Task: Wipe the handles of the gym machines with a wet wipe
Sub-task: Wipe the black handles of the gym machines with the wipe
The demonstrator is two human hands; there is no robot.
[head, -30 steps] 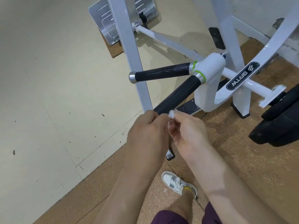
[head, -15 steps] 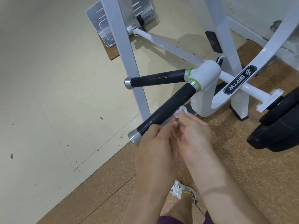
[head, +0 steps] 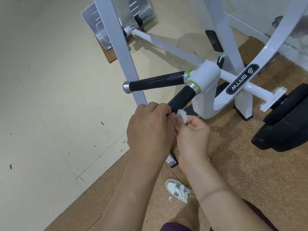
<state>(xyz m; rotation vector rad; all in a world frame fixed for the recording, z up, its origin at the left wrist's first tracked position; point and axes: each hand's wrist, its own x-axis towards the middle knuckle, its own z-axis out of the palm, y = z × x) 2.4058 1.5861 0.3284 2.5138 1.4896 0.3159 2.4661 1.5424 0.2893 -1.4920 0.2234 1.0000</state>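
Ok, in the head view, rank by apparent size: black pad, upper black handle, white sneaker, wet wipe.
1. black pad, though cut by the frame edge
2. upper black handle
3. white sneaker, partly hidden
4. wet wipe, only a tuft showing, pinched in the right hand

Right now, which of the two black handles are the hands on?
The lower handle, angled toward the person: the left hand curls over its free end and the right hand pinches the wet wipe beside it. The upper handle is untouched.
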